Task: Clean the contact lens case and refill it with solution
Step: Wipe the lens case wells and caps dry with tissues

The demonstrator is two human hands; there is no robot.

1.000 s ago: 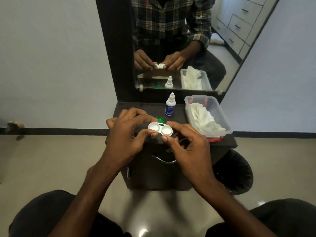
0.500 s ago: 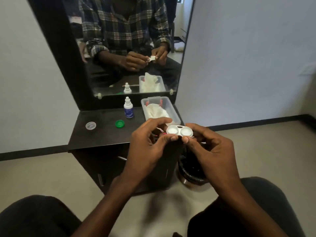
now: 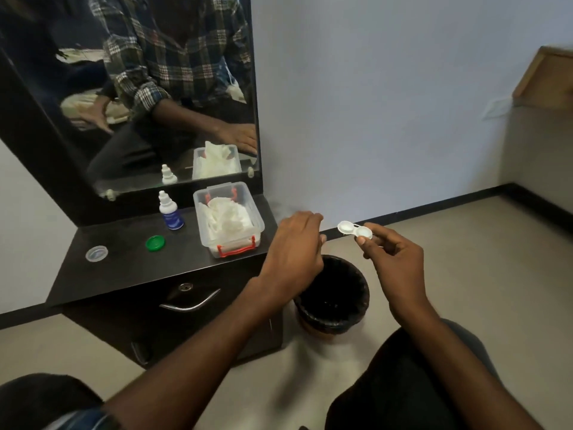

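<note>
My right hand [image 3: 392,254] pinches the white two-well contact lens case [image 3: 354,229] by its right well, holding it in the air above the far rim of the black bin [image 3: 333,294]. Both wells are uncapped. My left hand [image 3: 294,246] hovers just left of the case with curled fingers, apart from it and holding nothing. On the dark cabinet top [image 3: 133,262] stand the small solution bottle [image 3: 169,211] with a blue label, a green cap [image 3: 155,243] and a clear cap [image 3: 96,253].
A clear plastic box [image 3: 228,219] with red clips holds white tissues at the cabinet's right end. A mirror [image 3: 161,97] rises behind it. The bin stands on the floor right of the cabinet. A wooden piece of furniture [image 3: 545,79] is at far right.
The view swung right. My left hand let go of the case, and my right hand carried it rightward over the bin.
</note>
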